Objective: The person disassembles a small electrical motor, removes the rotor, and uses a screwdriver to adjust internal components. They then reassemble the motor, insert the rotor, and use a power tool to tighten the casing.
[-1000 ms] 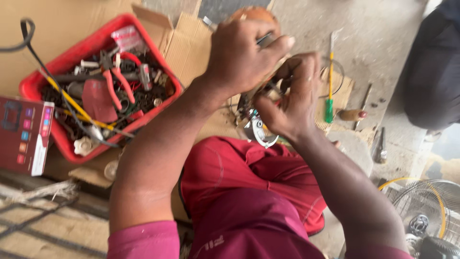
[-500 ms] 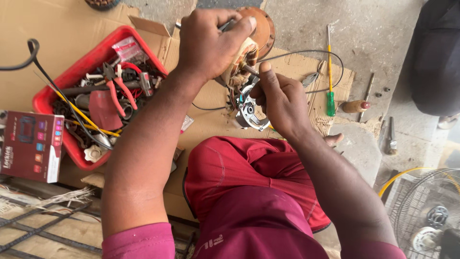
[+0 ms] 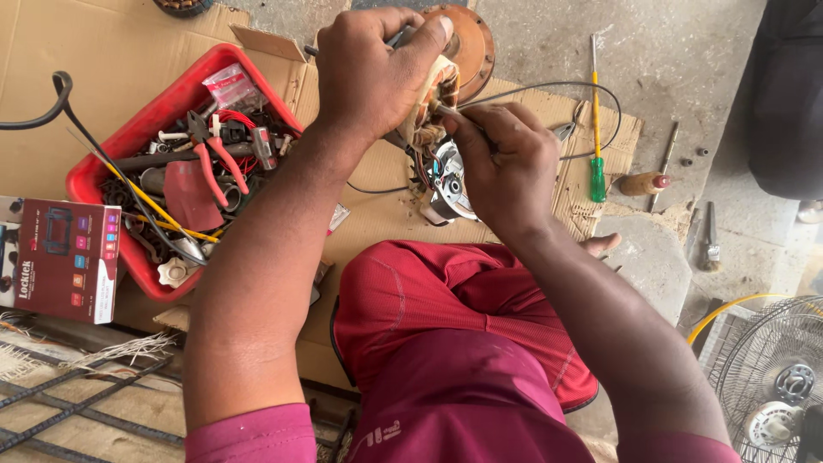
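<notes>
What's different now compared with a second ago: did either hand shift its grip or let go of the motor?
The right hand moved up from under the motor and now pinches a thin tool at its windings. The left hand kept gripping the motor from above. Neither let go. The red tray, the green-handled screwdriver and the cardboard lie as before; only the camera shifted.

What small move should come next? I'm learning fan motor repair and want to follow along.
Probably steady the motor more with the left hand, then ease the wire end inward with the right hand: its fingertips already pinch something thin at the windings.
</notes>
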